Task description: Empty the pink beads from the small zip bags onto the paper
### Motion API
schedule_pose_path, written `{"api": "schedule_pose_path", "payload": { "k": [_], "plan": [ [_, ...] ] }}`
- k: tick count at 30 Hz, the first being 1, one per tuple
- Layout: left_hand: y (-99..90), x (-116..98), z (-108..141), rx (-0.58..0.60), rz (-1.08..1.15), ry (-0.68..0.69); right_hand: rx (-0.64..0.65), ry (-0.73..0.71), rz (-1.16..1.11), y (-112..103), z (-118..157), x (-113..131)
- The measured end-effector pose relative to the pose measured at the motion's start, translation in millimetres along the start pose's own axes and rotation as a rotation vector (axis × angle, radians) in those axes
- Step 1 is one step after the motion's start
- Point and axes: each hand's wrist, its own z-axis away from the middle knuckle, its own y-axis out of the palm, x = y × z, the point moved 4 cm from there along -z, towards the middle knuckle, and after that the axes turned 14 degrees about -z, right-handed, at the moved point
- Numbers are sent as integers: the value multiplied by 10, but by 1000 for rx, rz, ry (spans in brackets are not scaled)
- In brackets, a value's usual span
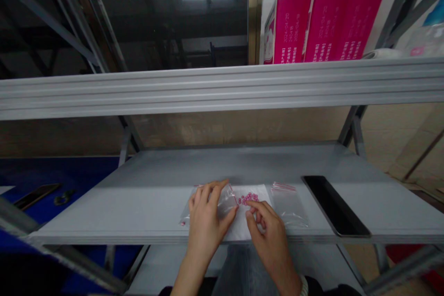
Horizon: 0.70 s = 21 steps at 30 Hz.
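Several small pink beads lie in a loose cluster on a white paper sheet on the grey shelf. My left hand rests over a clear zip bag, thumb and fingers apart at the bag's red-edged opening, beside the beads. A pink bead shows at the bag's lower left corner. The index fingertip of my right hand touches the near side of the cluster, its thumb apart below and the other fingers curled. Right of that hand lies another clear zip bag, flat, with red stripes at its top.
A black phone lies at the right of the shelf. A thick metal beam crosses above, with magenta boxes standing behind it. At the far left, another phone lies on a blue surface.
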Motion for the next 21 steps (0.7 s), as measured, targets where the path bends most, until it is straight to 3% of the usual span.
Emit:
{"api": "schedule_pose_path", "payload": {
  "k": [3,8,14,21],
  "plan": [
    [-89,-167,162,-91,88,-41,0,166,-297,19,41,41],
    [10,-423,457,-45,412,-164,13,307,-562,19,69,158],
    [244,-545,708,265,907,-216,-110,285,-614,-185,86,207],
    [25,-338,547,155,1171,-391,-51,223,-488,-267,169,286]
  ]
}}
